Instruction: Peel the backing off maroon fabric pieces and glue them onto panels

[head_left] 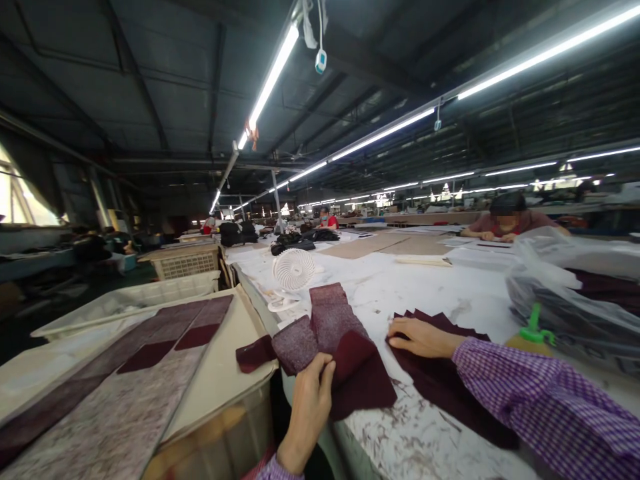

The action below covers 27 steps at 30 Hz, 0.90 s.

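Note:
My left hand (309, 399) is closed on the near edge of a dark maroon fabric piece (345, 340) that hangs over the table's left edge, its speckled underside turned up. My right hand (419, 337) lies flat, fingers together, on a stack of dark maroon fabric pieces (445, 390) fanned out on the white table (400, 293). My right sleeve is purple checked cloth.
A small white fan (293, 272) stands beyond the fabric. Left of the table, long maroon strips (165, 337) lie on a board over a bin. A clear plastic bag (575, 293) with dark cloth and a green-capped bottle (534, 330) sit at right. People work at far tables.

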Motion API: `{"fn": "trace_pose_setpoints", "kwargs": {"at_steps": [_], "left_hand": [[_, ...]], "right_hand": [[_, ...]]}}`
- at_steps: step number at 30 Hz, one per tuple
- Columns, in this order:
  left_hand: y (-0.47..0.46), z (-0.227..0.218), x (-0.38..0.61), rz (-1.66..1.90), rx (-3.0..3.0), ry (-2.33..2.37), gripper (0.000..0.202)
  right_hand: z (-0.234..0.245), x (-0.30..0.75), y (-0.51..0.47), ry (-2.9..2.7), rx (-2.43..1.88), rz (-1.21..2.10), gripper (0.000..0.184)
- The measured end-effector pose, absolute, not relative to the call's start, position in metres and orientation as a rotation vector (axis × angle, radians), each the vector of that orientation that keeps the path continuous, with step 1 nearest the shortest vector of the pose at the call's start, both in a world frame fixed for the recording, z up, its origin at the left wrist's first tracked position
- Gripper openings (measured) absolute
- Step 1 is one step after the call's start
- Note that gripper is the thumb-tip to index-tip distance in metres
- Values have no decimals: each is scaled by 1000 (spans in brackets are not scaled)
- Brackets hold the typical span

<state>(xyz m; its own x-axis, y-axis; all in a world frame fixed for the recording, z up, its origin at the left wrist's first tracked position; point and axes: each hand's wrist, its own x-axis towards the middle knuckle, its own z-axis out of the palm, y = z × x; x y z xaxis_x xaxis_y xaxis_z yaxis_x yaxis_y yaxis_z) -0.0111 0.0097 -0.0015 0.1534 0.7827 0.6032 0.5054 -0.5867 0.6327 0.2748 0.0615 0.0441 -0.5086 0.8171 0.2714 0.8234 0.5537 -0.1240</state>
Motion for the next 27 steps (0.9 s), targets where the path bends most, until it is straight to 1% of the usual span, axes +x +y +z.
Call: {"fn": "trace_pose_setpoints", "kwargs": {"at_steps": [2,4,6,7,9,10,11,13,14,16,18,19,20,22,23,24,25,27], "left_hand": [[10,6,-10,1355,2219,1276,20],[11,11,-8,1303,2290,1310,18],[12,14,-4,1253,2368,1312,18],[12,15,-2,1243,2407,1293,18],[13,18,-1,1331,2435,1255,15],[13,19,-2,1437,2404,1259,14],[12,20,-5,1570,2336,1288,13],[11,22,-16,1814,2147,1382,16],[10,23,-22,1874,2086,1423,19],[8,21,-33,1816,2127,1436,25],[5,17,-39,1617,2291,1363,29],[5,13,-39,1509,2362,1318,30],[5,9,-38,1460,2387,1302,30],[6,-1,-36,1446,2375,1324,30],[7,-7,-35,1447,2378,1321,29],[8,-13,-35,1454,2420,1272,27],[9,-18,-36,1412,2493,1178,25],[12,-28,-40,1403,2599,984,24]], "right_hand": [[57,269,57,-2370,-1273,-122,31],[72,252,47,-2246,-1131,-233,30],[85,226,31,-2300,-964,-226,29],[89,212,23,-2403,-903,-216,34],[92,188,10,-2536,-928,-212,54],[91,179,6,-2576,-993,-192,56],[89,174,3,-2590,-1070,-168,51],[85,172,4,-2558,-1219,-103,25],[83,174,5,-2525,-1279,-70,15],[81,179,7,-2478,-1338,-4,13],[79,182,6,-2491,-1309,47,12],[77,180,3,-2520,-1259,58,14],[73,177,0,-2553,-1201,53,22],[64,169,-7,-2618,-1097,2,49],[58,164,-9,-2641,-1075,-33,57],[53,160,-10,-2648,-1069,-75,61],[49,156,-11,-2643,-1083,-115,60],[43,154,-11,-2630,-1117,-180,53]]}}
